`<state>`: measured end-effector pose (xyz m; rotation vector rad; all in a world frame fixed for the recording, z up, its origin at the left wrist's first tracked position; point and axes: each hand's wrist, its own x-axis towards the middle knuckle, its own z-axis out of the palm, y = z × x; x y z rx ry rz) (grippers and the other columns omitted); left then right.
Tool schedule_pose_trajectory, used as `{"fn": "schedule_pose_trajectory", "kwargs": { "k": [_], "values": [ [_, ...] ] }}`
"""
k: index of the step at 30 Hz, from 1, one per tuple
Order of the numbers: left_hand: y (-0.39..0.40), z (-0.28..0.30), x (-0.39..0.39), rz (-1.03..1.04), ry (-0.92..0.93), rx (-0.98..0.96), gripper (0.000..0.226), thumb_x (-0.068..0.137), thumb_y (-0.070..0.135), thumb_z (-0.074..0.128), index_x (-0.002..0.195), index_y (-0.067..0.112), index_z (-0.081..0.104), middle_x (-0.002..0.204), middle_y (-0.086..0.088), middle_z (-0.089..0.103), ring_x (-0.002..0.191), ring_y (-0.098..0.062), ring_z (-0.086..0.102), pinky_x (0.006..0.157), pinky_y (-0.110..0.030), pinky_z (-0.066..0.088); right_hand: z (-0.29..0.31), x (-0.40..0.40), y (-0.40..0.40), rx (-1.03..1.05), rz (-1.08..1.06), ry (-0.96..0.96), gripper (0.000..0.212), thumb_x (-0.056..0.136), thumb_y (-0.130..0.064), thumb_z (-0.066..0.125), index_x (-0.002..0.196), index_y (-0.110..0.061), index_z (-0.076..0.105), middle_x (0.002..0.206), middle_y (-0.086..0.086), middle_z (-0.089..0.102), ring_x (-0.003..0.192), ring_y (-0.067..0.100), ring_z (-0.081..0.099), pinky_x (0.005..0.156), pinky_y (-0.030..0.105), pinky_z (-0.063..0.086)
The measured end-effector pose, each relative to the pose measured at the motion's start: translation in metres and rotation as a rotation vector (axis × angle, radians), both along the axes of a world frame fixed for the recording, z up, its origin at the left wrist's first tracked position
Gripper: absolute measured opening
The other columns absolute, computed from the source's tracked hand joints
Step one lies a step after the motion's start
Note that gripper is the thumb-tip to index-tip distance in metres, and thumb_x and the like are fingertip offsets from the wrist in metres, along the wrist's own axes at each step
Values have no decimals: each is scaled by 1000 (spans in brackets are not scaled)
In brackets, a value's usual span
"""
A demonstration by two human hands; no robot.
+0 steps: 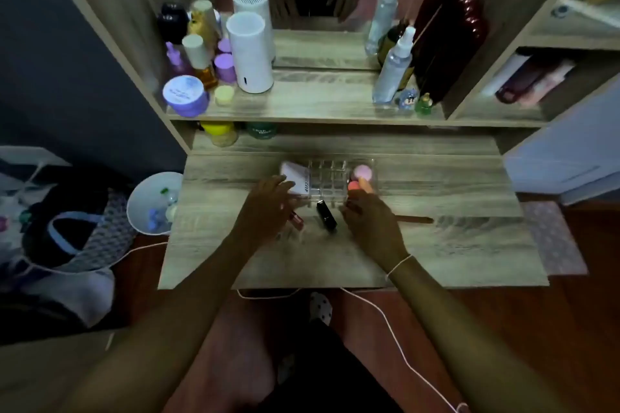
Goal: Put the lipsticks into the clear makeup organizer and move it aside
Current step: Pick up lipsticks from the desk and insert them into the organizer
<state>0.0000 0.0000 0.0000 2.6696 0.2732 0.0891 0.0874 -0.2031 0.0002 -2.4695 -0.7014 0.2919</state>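
Head view: the clear makeup organizer (330,179) stood on the tabletop (436,245), its grid cells apparently empty; a white card packet (297,177) sat at its left end and pink sponges (362,173) at its right. A black lipstick (326,214) lay loose just in front of the organizer. A red lipstick (297,220) lay partly under the left hand (268,208), which was curled over it; whether it was gripped cannot be told. The right hand (369,214) rested half-open beside the organizer's right front corner, holding nothing visible.

The loading step appeared to be just beginning. The next move likely called for lifting one lipstick and standing it upright in a cell.
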Motion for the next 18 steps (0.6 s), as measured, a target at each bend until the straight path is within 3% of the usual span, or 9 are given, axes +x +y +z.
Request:
{"fn": "schedule_pose_trajectory", "kwargs": {
  "k": [3, 6, 12, 18],
  "values": [
    [-1, -10, 3, 6, 21, 0, 30, 83, 6, 65, 113, 1, 64, 121, -22, 60, 110, -39, 56, 86, -47, 48, -16, 0, 8, 48, -70, 221, 37, 91, -37, 61, 123, -19, 58, 121, 6, 66, 103, 22, 65, 83, 29, 48],
    [-4, -15, 3, -91, 17, 43, 39, 72, 1, 71, 110, 8, 68, 108, -17, 65, 96, -35, 59, 74, -43, 49, -29, -1, 18, 23, -56, 267, 36, 90, -31, 63, 120, -14, 60, 115, 10, 67, 101, 25, 64, 82, 28, 45],
    [-7, -28, 9, -157, 162, 172, 44, 82, 13, 67, 125, 16, 59, 129, -10, 56, 110, -30, 54, 84, -41, 46, -47, -2, 31, -50, 36, 191, 23, 94, -28, 57, 111, -13, 59, 101, 13, 66, 93, 29, 62, 74, 29, 38],
    [-2, -35, 12, -238, 236, 292, 32, 75, 17, 73, 107, 17, 67, 118, -10, 62, 108, -30, 58, 84, -39, 48, -49, -2, 39, -166, 57, 230, 31, 91, -22, 57, 118, -8, 54, 114, 16, 60, 103, 32, 58, 84, 37, 44]
  ]
}}
